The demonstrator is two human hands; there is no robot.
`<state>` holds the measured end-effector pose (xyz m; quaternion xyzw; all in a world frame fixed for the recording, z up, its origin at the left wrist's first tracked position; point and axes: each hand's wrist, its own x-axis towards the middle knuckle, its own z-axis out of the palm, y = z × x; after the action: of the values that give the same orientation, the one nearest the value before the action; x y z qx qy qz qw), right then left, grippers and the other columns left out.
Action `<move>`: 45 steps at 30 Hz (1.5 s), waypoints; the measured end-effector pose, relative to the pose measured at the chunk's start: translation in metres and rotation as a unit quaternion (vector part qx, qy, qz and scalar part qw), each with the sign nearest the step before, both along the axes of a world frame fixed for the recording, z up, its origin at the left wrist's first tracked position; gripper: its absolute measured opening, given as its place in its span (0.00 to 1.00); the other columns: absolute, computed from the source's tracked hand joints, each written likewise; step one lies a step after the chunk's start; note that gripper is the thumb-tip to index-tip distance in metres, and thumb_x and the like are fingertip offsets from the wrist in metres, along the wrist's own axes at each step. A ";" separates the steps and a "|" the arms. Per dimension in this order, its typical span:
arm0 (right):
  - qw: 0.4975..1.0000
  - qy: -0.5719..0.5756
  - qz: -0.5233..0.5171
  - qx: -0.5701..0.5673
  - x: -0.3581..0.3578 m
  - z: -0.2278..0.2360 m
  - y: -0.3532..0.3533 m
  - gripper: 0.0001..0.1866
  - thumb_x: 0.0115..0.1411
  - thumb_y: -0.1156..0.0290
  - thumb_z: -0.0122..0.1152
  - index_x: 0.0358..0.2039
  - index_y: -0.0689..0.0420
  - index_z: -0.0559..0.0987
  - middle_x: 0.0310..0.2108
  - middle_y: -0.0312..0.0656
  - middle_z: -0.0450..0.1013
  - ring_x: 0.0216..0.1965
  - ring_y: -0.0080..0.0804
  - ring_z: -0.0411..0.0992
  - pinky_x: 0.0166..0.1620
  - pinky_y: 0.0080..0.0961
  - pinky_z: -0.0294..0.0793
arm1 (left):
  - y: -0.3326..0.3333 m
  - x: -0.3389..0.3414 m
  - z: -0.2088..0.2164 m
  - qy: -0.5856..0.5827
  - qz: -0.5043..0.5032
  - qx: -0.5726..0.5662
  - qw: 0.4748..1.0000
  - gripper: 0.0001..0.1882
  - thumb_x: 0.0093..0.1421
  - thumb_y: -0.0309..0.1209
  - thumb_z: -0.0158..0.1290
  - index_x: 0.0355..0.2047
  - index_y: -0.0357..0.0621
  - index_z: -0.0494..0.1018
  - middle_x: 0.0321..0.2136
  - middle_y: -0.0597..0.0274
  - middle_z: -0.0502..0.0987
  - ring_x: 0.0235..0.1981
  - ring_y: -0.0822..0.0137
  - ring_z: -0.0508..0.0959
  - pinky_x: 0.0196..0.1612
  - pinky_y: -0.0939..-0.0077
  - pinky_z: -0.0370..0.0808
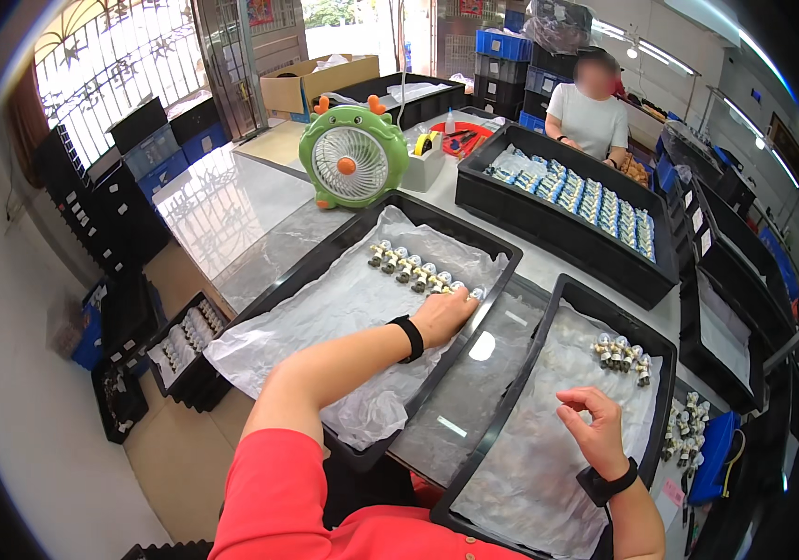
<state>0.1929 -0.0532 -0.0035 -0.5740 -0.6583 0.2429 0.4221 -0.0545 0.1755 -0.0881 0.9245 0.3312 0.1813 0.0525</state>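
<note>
My left hand reaches over the left black tray, its fingers closed at the right end of a row of small figurines with clear-white tops and dark bases. One figurine shows right at the fingertips. White crinkled sheeting lines this tray. Above the right black tray hovers my right hand, fingers curved, with a gap between thumb and forefinger and nothing visible between them. A small cluster of similar figurines lies beyond it on that tray's white liner.
A green animal-shaped fan stands behind the left tray. Farther back, a black tray holds many blue-and-white pieces, with a person behind it. Loose figurines and a blue box lie at the right.
</note>
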 end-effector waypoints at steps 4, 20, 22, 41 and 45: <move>1.000 -0.003 0.009 0.003 -0.001 0.004 0.000 0.09 0.50 0.79 0.63 0.35 0.60 0.81 0.32 0.41 0.76 0.32 0.26 0.74 0.36 0.20 0.72 | 0.000 -0.005 -0.001 -0.034 0.007 -0.065 0.997 0.20 0.52 0.24 0.50 0.47 0.47 0.67 0.39 0.51 0.69 0.37 0.49 0.74 0.38 0.58 0.72; 1.000 -0.004 0.024 0.006 0.000 0.003 -0.002 0.08 0.51 0.78 0.63 0.34 0.60 0.81 0.30 0.41 0.76 0.31 0.27 0.75 0.36 0.21 0.72 | 0.014 -0.082 0.010 -0.044 0.200 -0.243 0.948 0.20 0.49 0.37 0.56 0.41 0.40 0.71 0.37 0.44 0.76 0.41 0.49 0.75 0.44 0.62 0.71; 1.000 -0.002 0.026 0.004 -0.001 0.004 -0.002 0.08 0.51 0.77 0.63 0.34 0.60 0.81 0.30 0.41 0.76 0.31 0.27 0.75 0.36 0.21 0.72 | 0.016 -0.090 0.013 -0.009 0.209 -0.255 0.944 0.24 0.48 0.36 0.55 0.44 0.35 0.69 0.38 0.40 0.75 0.42 0.47 0.76 0.45 0.61 0.72; 1.000 -0.001 0.030 0.001 -0.002 0.003 -0.003 0.08 0.50 0.77 0.63 0.33 0.59 0.81 0.29 0.40 0.76 0.30 0.26 0.75 0.34 0.20 0.71 | 0.011 -0.110 0.022 0.171 0.225 -0.302 0.910 0.31 0.47 0.43 0.57 0.49 0.40 0.66 0.47 0.38 0.67 0.46 0.42 0.71 0.48 0.59 0.71; 1.000 0.002 0.028 -0.009 -0.001 0.001 -0.003 0.08 0.50 0.77 0.63 0.33 0.60 0.81 0.29 0.41 0.76 0.30 0.27 0.74 0.35 0.21 0.72 | 0.013 -0.109 0.056 0.274 0.192 -0.284 0.899 0.41 0.45 0.48 0.60 0.57 0.43 0.61 0.49 0.38 0.69 0.50 0.44 0.71 0.51 0.60 0.70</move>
<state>0.1918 -0.0563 -0.0023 -0.5588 -0.6708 0.2614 0.4117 -0.1635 0.1890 -0.0324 0.8020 0.5411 -0.1739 0.1840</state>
